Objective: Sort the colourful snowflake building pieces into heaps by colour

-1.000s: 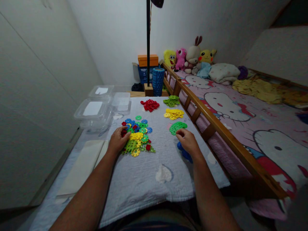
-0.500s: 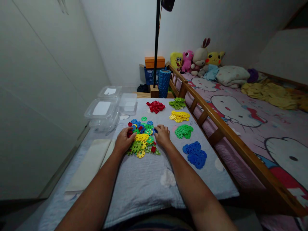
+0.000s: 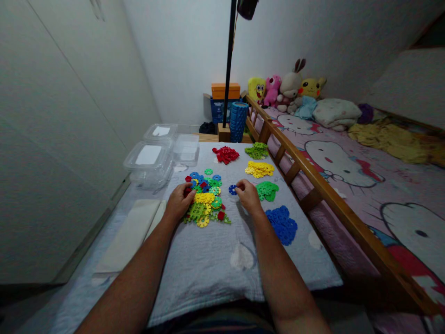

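Observation:
Between finger and thumb of my right hand [image 3: 248, 195] is a blue snowflake disc [image 3: 232, 189], held over the cloth to the right of a mixed pile. My left hand [image 3: 179, 199] rests at the left edge of that pile of plastic snowflake pieces [image 3: 205, 198], thumb and fingers apart; what lies under its fingertips is partly hidden. Red, yellow, green and blue pieces overlap in the pile. Sorted by colour, green discs [image 3: 267, 190] lie just beyond my right hand, and blue discs [image 3: 282, 224] lie nearer, partly behind my right forearm.
Yellow discs [image 3: 259, 169], light green pieces [image 3: 256, 150] and red pieces [image 3: 225, 154] form further heaps. Clear plastic boxes [image 3: 148, 157] stand at the back left, with a folded beige cloth [image 3: 128, 236] nearer. A wooden bed rail [image 3: 302, 169] borders the table's right side.
My right hand has moved right, away from the mixed pile, carrying a blue snowflake disc. My left hand has stayed at the pile's left edge.

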### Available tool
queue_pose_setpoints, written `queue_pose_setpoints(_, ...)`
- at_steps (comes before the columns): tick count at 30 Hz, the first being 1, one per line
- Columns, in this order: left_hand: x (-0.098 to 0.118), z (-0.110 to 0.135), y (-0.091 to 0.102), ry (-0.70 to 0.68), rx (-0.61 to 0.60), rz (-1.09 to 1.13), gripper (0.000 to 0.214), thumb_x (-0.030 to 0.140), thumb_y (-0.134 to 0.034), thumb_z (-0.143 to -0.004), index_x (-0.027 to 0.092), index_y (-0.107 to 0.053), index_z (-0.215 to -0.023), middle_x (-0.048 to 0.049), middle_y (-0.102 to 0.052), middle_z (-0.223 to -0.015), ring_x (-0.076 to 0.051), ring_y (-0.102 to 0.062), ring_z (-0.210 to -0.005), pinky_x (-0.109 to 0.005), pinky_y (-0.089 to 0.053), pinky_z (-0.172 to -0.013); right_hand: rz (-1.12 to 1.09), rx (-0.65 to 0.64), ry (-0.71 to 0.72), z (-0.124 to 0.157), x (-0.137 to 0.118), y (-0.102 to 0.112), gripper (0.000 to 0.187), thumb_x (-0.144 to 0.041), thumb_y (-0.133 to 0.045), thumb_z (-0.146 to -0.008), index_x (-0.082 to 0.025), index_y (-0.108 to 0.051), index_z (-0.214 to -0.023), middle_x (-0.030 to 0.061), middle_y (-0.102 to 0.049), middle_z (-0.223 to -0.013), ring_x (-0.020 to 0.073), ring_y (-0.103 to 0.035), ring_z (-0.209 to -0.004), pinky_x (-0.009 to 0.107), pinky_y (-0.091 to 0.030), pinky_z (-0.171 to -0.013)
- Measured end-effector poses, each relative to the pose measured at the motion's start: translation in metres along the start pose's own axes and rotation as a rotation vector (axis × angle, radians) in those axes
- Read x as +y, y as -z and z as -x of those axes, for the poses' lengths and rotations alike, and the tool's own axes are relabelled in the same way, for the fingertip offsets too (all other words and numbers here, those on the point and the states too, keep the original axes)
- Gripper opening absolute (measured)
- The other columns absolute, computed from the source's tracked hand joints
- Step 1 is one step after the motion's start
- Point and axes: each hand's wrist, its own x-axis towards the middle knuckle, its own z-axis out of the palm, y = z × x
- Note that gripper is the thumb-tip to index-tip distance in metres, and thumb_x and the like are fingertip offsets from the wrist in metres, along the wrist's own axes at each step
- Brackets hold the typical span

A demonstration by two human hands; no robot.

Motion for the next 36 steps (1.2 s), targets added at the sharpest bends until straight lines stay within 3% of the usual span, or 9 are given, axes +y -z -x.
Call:
queue_pose_setpoints(5, 0.001, 0.001, 0.0, -0.005, -0.001, -0.009, 0.048, 0.049, -0.052, -0.084, 0.017, -0.064, -0.118, -0.0097, -0.066, -0.11, -0.024, -0.063, -0.099, -0.04, -0.05, -0.095, -0.069, -0.024, 0.002, 0.016, 0.011, 0.075, 0.015, -0.029, -0.061, -0.072, -0.019, -0.065, -0.082, 0.0011, -0.066, -0.077, 0.0169, -0.06, -0.073, 0.029, -0.045, -0.071)
queue_pose_setpoints(9, 0.0, 0.0, 0.0, -0.008, -0.012, -0.026, 0.049, 0.051, -0.052, -0.084, 0.017, -0.063, -0.118, -0.0102, -0.066, -0.111, -0.025, -0.063, -0.099, -0.04, -0.051, -0.094, -0.011, 0.014, -0.107, 0.042, 0.034, 0.131, 0.023, -0.035, -0.062, -0.071, -0.018, -0.07, -0.084, 0.0029, -0.069, -0.078, 0.0188, -0.061, -0.075, 0.029, -0.045, -0.07)
queue_pose_setpoints(14, 0.0, -0.001, 0.001, -0.01, -0.01, -0.045, 0.049, 0.051, -0.053, -0.083, 0.019, -0.063, -0.118, -0.0101, -0.066, -0.115, -0.025, -0.063, -0.102, -0.04, -0.05, -0.096, 0.022, 0.01, -0.207, 0.069, 0.052, 0.161, 0.026, -0.039, -0.061, -0.069, -0.016, -0.069, -0.077, 0.0027, -0.067, -0.073, 0.0179, -0.059, -0.069, 0.029, -0.043, -0.067)
queue_pose_setpoints(20, 0.001, -0.001, 0.001, -0.004, -0.015, -0.036, 0.049, 0.051, -0.054, -0.083, 0.017, -0.062, -0.117, -0.0108, -0.066, -0.114, -0.025, -0.063, -0.101, -0.041, -0.05, -0.096, 0.067, 0.007, -0.235, 0.078, 0.064, 0.157, 0.026, -0.039, -0.058, -0.069, -0.017, -0.07, -0.076, 0.0042, -0.068, -0.075, 0.02, -0.061, -0.072, 0.031, -0.045, -0.07)
queue_pose_setpoints(24, 0.001, 0.0, 0.001, 0.008, -0.01, -0.022, 0.049, 0.051, -0.054, -0.082, 0.018, -0.063, -0.118, -0.0099, -0.067, -0.111, -0.025, -0.064, -0.097, -0.04, -0.051, -0.093, 0.208, 0.131, -0.174, 0.076, 0.074, 0.156, 0.025, -0.036, -0.059, -0.069, -0.018, -0.071, -0.081, 0.0074, -0.071, -0.087, 0.0233, -0.064, -0.086, 0.035, -0.047, -0.081)
queue_pose_setpoints(29, 0.001, -0.001, 0.0, 0.015, -0.009, -0.02, 0.05, 0.051, -0.055, -0.082, 0.018, -0.063, -0.118, -0.0099, -0.066, -0.111, -0.025, -0.064, -0.097, -0.041, -0.051, -0.094, 0.267, 0.258, -0.079, 0.069, 0.053, 0.142, 0.023, -0.033, -0.057, -0.076, -0.017, -0.07, -0.087, 0.0089, -0.07, -0.092, 0.0227, -0.063, -0.088, 0.036, -0.048, -0.084)
queue_pose_setpoints(32, 0.0, -0.001, 0.0, 0.007, -0.009, -0.013, 0.049, 0.051, -0.055, -0.082, 0.018, -0.063, -0.117, -0.0102, -0.066, -0.113, -0.025, -0.063, -0.098, -0.041, -0.05, -0.095, 0.222, 0.157, 0.034, 0.061, 0.024, 0.112, 0.017, -0.029, -0.056, -0.082, -0.018, -0.069, -0.087, 0.0073, -0.07, -0.091, 0.0208, -0.063, -0.088, 0.034, -0.047, -0.084)
queue_pose_setpoints(36, -0.001, 0.0, 0.0, 0.002, -0.004, 0.011, 0.047, 0.049, -0.054, -0.083, 0.018, -0.063, -0.117, -0.0106, -0.065, -0.114, -0.025, -0.063, -0.1, -0.041, -0.051, -0.094, 0.237, -0.171, 0.208, 0.048, -0.012, 0.052, 0.01, -0.019, -0.06, -0.084, -0.017, -0.069, -0.089, 0.006, -0.069, -0.091, 0.0182, -0.062, -0.088, 0.031, -0.046, -0.084)
